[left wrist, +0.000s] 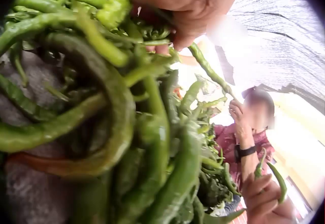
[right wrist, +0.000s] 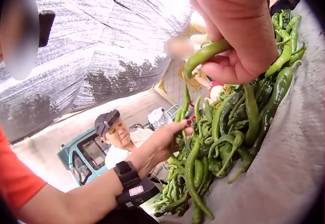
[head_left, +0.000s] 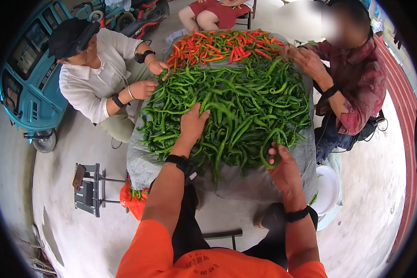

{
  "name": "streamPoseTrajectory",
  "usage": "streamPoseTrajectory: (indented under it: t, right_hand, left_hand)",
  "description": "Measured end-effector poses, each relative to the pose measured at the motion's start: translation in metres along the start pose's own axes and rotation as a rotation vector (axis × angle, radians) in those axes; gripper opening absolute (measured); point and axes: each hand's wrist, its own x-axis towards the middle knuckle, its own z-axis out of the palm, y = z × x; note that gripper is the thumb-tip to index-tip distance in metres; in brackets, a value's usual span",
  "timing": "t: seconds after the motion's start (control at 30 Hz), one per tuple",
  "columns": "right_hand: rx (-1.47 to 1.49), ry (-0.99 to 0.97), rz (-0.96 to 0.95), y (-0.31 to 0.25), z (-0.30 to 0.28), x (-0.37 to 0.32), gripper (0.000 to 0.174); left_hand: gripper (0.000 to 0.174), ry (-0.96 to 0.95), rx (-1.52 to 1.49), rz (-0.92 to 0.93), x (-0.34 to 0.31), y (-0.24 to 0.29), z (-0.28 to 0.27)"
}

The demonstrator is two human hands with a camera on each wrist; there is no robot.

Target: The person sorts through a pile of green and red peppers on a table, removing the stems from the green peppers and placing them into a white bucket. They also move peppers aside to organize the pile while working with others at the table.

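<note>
A curved green pepper (right wrist: 205, 56) is gripped in the right hand (head_left: 285, 171), its fingers curled around it, over the near right edge of the heap. The left hand (head_left: 193, 123) is set down among the heaped green peppers (head_left: 236, 123); whether one is pinched there cannot be told, as the fingertips are partly hidden. The heap is spread over much of the sheet-covered desk (head_left: 245, 185), with red and orange peppers (head_left: 194, 48) banked along the far side. Peppers are also being handled by a person in a pale shirt (head_left: 97, 69) on the left and a person in a patterned red shirt (head_left: 361, 83) on the right. Lower down, a white basin (head_left: 328, 187) is placed beside the desk on the right, and a red bag (head_left: 134, 206) on the left.

The step in hand is judged to be the picking over of green peppers. For the next move, the gripped pepper would need to be put aside and another drawn free without its tangled neighbours being dragged along.
</note>
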Motion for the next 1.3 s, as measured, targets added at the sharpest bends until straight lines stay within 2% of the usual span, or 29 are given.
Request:
streamPoseTrajectory:
  t: [0.07,0.13,0.2,0.23,0.33,0.47,0.57,0.67,0.77,0.87,0.9,1.0,1.03,1.13,1.17,1.27,1.3]
  right_hand:
    - [0.012,-0.022,-0.016,0.001,-0.002,0.001,0.024]
    - [0.004,-0.028,-0.036,0.002,-0.001,0.0,0.024]
    - [-0.006,-0.034,-0.061,0.003,-0.003,0.0,0.024]
    - [-0.01,-0.034,-0.077,0.004,-0.005,0.001,0.024]
    - [-0.029,-0.039,-0.103,0.003,-0.012,0.002,0.026]
    - [0.015,0.007,-0.164,0.0,-0.006,0.002,0.024]
    - [-0.005,-0.06,-0.227,-0.005,-0.008,0.004,0.028]
    - [-0.153,-0.023,-0.451,-0.009,0.012,0.005,0.037]
    - [-0.616,0.02,-0.691,-0.009,0.025,0.012,0.042]
    - [-0.909,0.051,-0.857,-0.002,0.024,0.015,0.048]
    - [-0.816,0.05,-0.818,0.005,0.023,0.016,0.047]
    - [-0.709,-0.024,-0.707,0.014,0.025,0.014,0.046]
    - [-0.782,-0.016,-0.778,0.018,0.032,0.01,0.043]
    - [-1.322,-0.014,-1.028,0.018,0.028,0.011,0.038]
    - [-1.315,-0.031,-1.053,0.02,0.027,0.013,0.033]
    - [-1.067,-0.117,-0.754,0.027,0.026,0.013,0.029]
    - [-1.03,-0.135,-0.77,0.029,0.032,0.011,0.027]
  left_hand:
    - [0.029,-0.11,-0.574,-0.018,-0.005,0.034,0.001]
    - [0.022,-0.171,0.036,0.125,-0.015,0.056,0.011]
    - [0.021,-0.096,0.25,0.383,-0.027,0.06,0.027]
    - [0.022,-0.122,0.257,0.345,-0.031,0.064,0.031]
    - [0.022,-0.122,0.112,0.382,-0.036,0.073,0.029]
    - [0.032,0.008,0.065,0.504,-0.048,0.074,0.025]
    - [0.038,0.143,0.103,0.526,-0.049,0.079,0.014]
    - [0.033,0.034,0.048,0.413,-0.052,0.08,0.002]
    - [0.032,-0.299,-0.052,-0.027,-0.059,0.107,-0.023]
    - [0.037,-0.181,-0.205,0.141,-0.071,0.095,-0.017]
    - [0.031,-0.163,-0.255,0.168,-0.074,0.09,-0.015]
    - [0.026,-0.09,-0.314,0.402,-0.076,0.078,-0.013]
    - [0.024,-0.086,-0.361,0.414,-0.078,0.077,-0.015]
    - [0.024,-0.304,-0.483,0.291,-0.079,0.074,-0.025]
    - [0.023,-0.298,-0.484,0.296,-0.08,0.073,-0.026]
    - [0.023,-0.285,-0.47,0.305,-0.086,0.066,-0.027]
    - [0.023,-0.285,-0.453,0.312,-0.087,0.064,-0.025]
